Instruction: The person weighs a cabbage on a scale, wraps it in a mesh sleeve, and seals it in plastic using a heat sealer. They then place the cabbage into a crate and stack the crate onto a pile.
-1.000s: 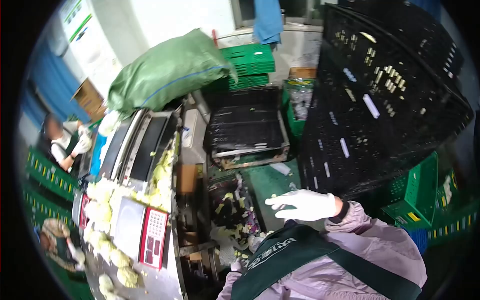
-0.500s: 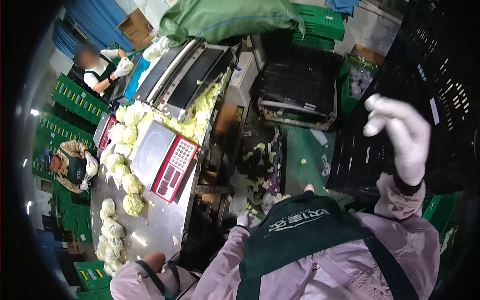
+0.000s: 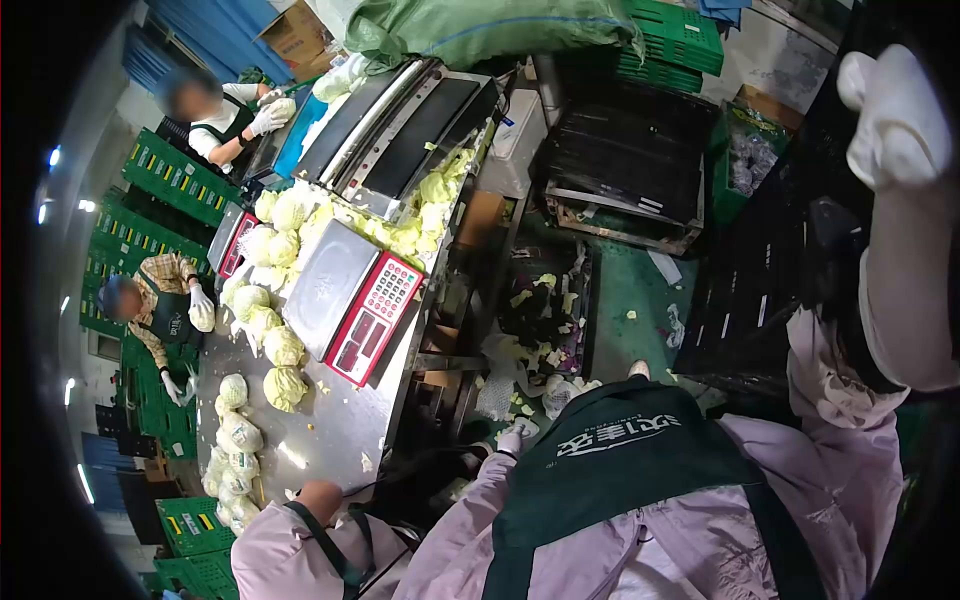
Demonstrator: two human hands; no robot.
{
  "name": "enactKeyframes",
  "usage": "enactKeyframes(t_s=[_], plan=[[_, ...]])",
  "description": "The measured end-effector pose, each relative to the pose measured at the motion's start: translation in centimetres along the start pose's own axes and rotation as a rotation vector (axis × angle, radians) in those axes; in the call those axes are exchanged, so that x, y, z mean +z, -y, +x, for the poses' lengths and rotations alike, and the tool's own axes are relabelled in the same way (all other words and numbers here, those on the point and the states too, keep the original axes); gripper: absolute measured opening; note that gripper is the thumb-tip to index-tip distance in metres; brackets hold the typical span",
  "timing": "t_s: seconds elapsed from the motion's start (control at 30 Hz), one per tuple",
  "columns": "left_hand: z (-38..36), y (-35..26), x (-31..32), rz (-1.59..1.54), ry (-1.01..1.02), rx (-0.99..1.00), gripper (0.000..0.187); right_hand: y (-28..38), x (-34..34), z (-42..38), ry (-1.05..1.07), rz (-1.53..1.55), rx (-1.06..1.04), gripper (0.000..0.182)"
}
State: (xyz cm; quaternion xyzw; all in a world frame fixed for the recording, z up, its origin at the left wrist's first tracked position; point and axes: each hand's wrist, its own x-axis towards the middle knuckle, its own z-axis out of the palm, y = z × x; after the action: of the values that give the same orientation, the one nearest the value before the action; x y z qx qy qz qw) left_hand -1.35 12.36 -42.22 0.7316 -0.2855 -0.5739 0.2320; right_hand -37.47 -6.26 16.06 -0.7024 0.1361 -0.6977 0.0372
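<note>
My right hand (image 3: pixel 900 120), in a white glove, is raised high at the upper right, close to the tall stack of black crates (image 3: pixel 745 310). Its fingers look bent and are smeared by motion. Low beside my dark green apron (image 3: pixel 625 440) hangs my left hand (image 3: pixel 517 437), also gloved; its fingers are small and partly hidden. Near it lie clear plastic wrap (image 3: pixel 490 390) and scattered leaf scraps. To the left, a metal table (image 3: pixel 330 440) bears a red-framed scale (image 3: pixel 375 315), loose cabbages (image 3: pixel 285 388) and wrapped cabbages (image 3: pixel 240 432).
A wrapping machine (image 3: pixel 415 140) stands at the table's far end, below a green sack (image 3: pixel 480 35). Two co-workers are across the table, one holding a cabbage (image 3: pixel 285 110); another person's pink sleeve (image 3: pixel 290 545) is beside me. A black crate stack (image 3: pixel 630 150) stands on the green floor (image 3: pixel 625 290).
My right hand has moved up and to the right along the black crates. My left hand stays low by my side. The whole view has shifted slightly to the right.
</note>
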Motion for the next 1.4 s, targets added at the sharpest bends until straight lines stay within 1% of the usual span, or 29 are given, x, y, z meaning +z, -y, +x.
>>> enactKeyframes(t_s=[0.03,0.1,0.13,0.17,0.2,0.23,0.27,0.3,0.37,0.43,0.47,0.5,0.63,0.67,0.7,0.73,0.77,0.8,0.83,0.9,0.97,1.03,1.1,1.17,1.23,1.27,1.3,1.37,1.4], plan=[[-0.3,0.0,0.0,-0.089,0.009,-0.066,0.026,-0.2,0.5,0.2,0.008,0.021,0.010,0.062],[-0.6,0.2,-0.2,0.605,0.060,0.333,0.027,-1.1,1.5,0.3,0.048,0.070,0.058,0.064],[-0.3,0.8,-0.3,0.338,0.034,0.214,0.028,-1.3,1.8,-0.2,0.092,0.100,0.124,0.065],[-0.1,0.6,0.2,-0.188,0.029,-0.110,0.027,-1.3,1.9,-0.8,0.227,0.033,0.209,0.060],[-0.1,1.0,0.3,-0.246,0.015,-0.176,0.031,-1.6,1.9,-2.2,0.360,-0.037,0.291,0.056],[0.0,0.9,0.3,-0.303,0.005,-0.240,0.036,-2.3,1.5,-3.6,0.415,0.155,0.594,0.032],[0.5,0.6,0.2,-0.257,0.006,-0.230,0.035,-4.1,1.3,-5.8,0.521,0.081,0.726,0.029],[0.5,0.6,0.9,-0.440,-0.058,-0.199,0.034,-5.5,0.8,-8.2,0.675,-0.068,0.740,0.031],[0.6,0.4,1.0,-0.180,-0.029,0.003,0.032,-8.5,-2.0,-14.8,0.901,-0.141,0.895,0.041],[0.9,0.6,1.3,-0.118,-0.044,-0.280,0.032,-10.5,-4.3,-20.4,1.005,-0.127,1.157,0.041],[0.1,0.8,0.8,0.665,-0.008,0.340,0.033,-11.3,-5.0,-22.6,0.981,-0.107,1.250,0.042],[0.2,0.3,1.0,0.666,-0.005,0.342,0.033,-12.6,-5.9,-24.3,1.004,-0.093,1.316,0.042],[2.3,-3.1,3.0,-0.186,0.079,-0.343,0.027,-20.9,-8.9,-29.1,0.943,0.047,1.571,0.041],[3.8,-4.2,4.2,-0.452,-0.004,-0.445,0.027,-24.1,-9.4,-29.7,0.910,0.113,1.560,0.041],[5.5,-5.4,4.9,-0.548,-0.034,-0.468,0.025,-27.4,-9.9,-30.4,0.876,0.184,1.551,0.040],[7.0,-7.1,6.0,-0.534,-0.090,-0.415,0.024,-31.1,-10.2,-30.7,0.876,0.190,1.566,0.038],[8.9,-9.6,7.3,-0.522,-0.146,-0.354,0.024,-35.0,-10.3,-31.4,0.791,0.199,1.696,0.037],[11.1,-11.9,8.3,-0.534,-0.181,-0.364,0.022,-39.4,-10.3,-32.0,0.753,0.197,1.710,0.038],[14.0,-13.9,8.9,-0.485,-0.128,-0.393,0.021,-44.0,-10.8,-33.4,0.723,0.199,1.730,0.038],[19.6,-18.7,12.4,-0.781,-0.113,-0.289,0.021,-53.2,-10.7,-36.9,0.615,0.078,1.805,0.034],[22.0,-27.2,15.0,-0.501,-0.194,-0.241,0.030,-62.2,-11.7,-42.5,0.626,-0.070,1.725,0.034],[27.3,-33.9,17.3,-0.430,-0.082,-0.033,0.029,-68.4,-11.9,-45.4,0.747,-0.452,1.602,0.036],[31.0,-42.8,20.1,-0.140,-0.064,0.312,0.028,-73.2,-11.5,-46.3,0.812,-0.557,1.717,0.037],[35.0,-50.1,22.6,-0.452,0.000,0.200,0.025,-76.6,-10.9,-46.1,1.062,-0.701,1.579,0.045],[38.9,-56.0,25.0,-0.383,-0.010,0.303,0.026,-78.8,-10.5,-46.4,1.146,-0.735,1.470,0.054],[40.8,-58.2,25.7,-0.311,0.000,0.300,0.028,-79.7,-10.7,-47.4,1.184,-0.693,1.481,0.063],[42.5,-60.1,26.4,-0.241,0.013,0.294,0.030,-80.4,-10.7,-47.7,1.259,-0.668,1.606,0.071],[45.2,-62.9,27.8,-0.085,-0.023,0.339,0.031,-80.9,-10.2,-47.5,1.491,-0.782,1.642,0.080],[45.9,-64.3,28.5,-0.169,0.012,0.299,0.032,-81.3,-10.2,-46.8,1.547,-0.773,1.650,0.082]])
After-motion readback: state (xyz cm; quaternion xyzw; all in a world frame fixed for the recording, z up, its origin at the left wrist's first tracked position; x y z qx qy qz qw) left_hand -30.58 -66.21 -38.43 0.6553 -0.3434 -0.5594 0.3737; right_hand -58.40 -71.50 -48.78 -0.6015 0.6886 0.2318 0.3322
